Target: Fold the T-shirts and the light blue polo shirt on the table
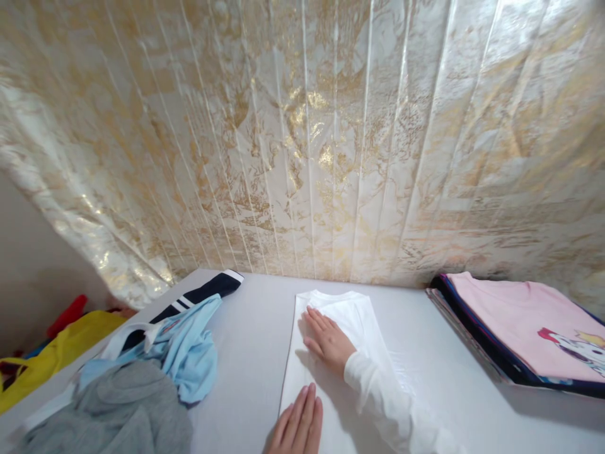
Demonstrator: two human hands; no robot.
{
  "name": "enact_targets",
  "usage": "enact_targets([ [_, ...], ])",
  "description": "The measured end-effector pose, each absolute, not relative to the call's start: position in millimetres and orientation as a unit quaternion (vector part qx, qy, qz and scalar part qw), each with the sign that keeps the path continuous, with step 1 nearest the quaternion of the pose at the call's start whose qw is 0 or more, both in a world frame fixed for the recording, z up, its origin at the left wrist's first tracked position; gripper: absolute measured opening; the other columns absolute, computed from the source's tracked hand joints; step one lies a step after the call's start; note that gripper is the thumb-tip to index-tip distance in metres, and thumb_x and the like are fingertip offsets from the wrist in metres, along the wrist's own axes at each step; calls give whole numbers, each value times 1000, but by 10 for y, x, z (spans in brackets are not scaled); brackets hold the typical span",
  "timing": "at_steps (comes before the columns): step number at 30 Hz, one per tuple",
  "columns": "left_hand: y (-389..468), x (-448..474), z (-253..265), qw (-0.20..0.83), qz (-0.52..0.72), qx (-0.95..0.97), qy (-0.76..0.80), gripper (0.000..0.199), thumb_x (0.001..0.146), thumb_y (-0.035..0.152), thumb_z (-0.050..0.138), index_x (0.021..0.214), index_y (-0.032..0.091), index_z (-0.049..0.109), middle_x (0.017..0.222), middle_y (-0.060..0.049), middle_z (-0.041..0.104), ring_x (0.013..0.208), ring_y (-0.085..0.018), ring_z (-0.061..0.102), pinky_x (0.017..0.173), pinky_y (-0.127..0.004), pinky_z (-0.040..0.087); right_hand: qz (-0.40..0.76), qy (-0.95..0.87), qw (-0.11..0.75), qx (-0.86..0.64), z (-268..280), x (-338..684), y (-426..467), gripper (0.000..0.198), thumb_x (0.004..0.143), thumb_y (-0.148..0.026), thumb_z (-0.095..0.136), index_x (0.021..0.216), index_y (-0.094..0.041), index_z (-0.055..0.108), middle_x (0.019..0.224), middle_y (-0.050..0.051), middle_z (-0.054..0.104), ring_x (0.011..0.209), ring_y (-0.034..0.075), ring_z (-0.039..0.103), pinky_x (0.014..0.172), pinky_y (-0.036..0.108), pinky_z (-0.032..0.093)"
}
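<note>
A white shirt (352, 309) lies flat on the pale table, folded into a long narrow shape with its neckline toward the wall. My right hand (328, 340), in a white sleeve, rests on its upper part with the fingers stretched out. Lower down, my left hand (297, 425) lies flat near the shirt's left edge, fingers straight and side by side. Neither hand grips the fabric. The bottom of the shirt runs out of the picture, and the right forearm covers part of it.
On the left lie a crumpled grey garment (137, 410), a light blue one (196, 359) and a navy one with white stripes (203, 293). Yellow cloth (70, 340) is beyond the table's left edge. A folded stack topped by a pink shirt (524, 321) stands right. A gold-patterned curtain (302, 139) hangs behind.
</note>
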State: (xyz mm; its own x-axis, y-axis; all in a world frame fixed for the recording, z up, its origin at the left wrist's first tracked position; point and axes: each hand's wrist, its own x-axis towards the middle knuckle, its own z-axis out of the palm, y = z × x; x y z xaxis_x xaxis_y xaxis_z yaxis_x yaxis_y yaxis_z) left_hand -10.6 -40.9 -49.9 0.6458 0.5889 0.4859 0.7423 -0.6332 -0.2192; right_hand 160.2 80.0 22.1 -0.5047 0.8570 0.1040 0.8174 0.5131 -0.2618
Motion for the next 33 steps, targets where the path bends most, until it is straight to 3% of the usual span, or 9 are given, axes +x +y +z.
enact_targets([
  [4,-72,6,-102,96,-139,-893,-416,73,89,49,46,144,5,25,144,-18,29,132,-30,34,99,-40,42,77,-835,98,-536,248,1992,998,53,93,-31,37,141,-8,35,148,14,28,137,24,25,111,41,26],
  [6,132,172,113,23,-117,-870,-478,70,90,48,42,141,2,31,146,-20,23,135,-32,25,104,-47,36,68,-819,100,-561,210,2132,1079,53,92,-30,38,139,-5,38,147,18,31,136,27,27,110,44,27],
  [11,593,655,398,-97,-111,-863,-484,60,92,40,36,142,7,31,150,-13,17,139,-28,15,112,-46,21,55,-804,134,-576,27,2279,1173,53,92,-35,37,137,-8,41,146,16,32,136,26,26,109,44,28],
  [16,844,978,290,-142,-121,-866,-464,64,91,41,36,144,6,25,152,-14,12,140,-27,8,115,-45,12,54,-765,186,-615,-34,2675,1488,52,85,-19,39,135,-8,42,142,16,42,131,23,37,106,36,33],
  [20,869,1121,188,-205,-137,-876,-415,66,92,46,34,145,8,23,152,-12,9,141,-26,7,115,-46,11,59,-714,219,-662,10,3029,1829,40,82,-22,41,115,-11,61,107,16,66,101,26,60,91,39,43],
  [25,807,1155,226,-250,-145,-875,-389,61,94,44,31,143,8,27,152,-13,15,141,-24,10,115,-45,12,117,-710,219,-659,26,3053,2069,28,80,-36,49,77,-16,69,82,9,67,82,23,60,80,35,43],
  [30,778,1157,240,-247,-154,-879,-377,57,95,40,29,142,8,30,151,-14,19,140,-24,12,114,-46,15,239,-705,199,-637,58,3054,2161,21,69,-37,62,74,-17,66,61,0,63,60,15,56,57,25,41],
  [33,779,1166,219,-240,-154,-883,-373,58,94,39,31,142,7,29,151,-15,17,140,-25,10,114,-48,13,287,-700,196,-624,94,3116,2166,21,64,-36,67,74,-17,66,58,-1,62,57,14,55,53,24,40],
])
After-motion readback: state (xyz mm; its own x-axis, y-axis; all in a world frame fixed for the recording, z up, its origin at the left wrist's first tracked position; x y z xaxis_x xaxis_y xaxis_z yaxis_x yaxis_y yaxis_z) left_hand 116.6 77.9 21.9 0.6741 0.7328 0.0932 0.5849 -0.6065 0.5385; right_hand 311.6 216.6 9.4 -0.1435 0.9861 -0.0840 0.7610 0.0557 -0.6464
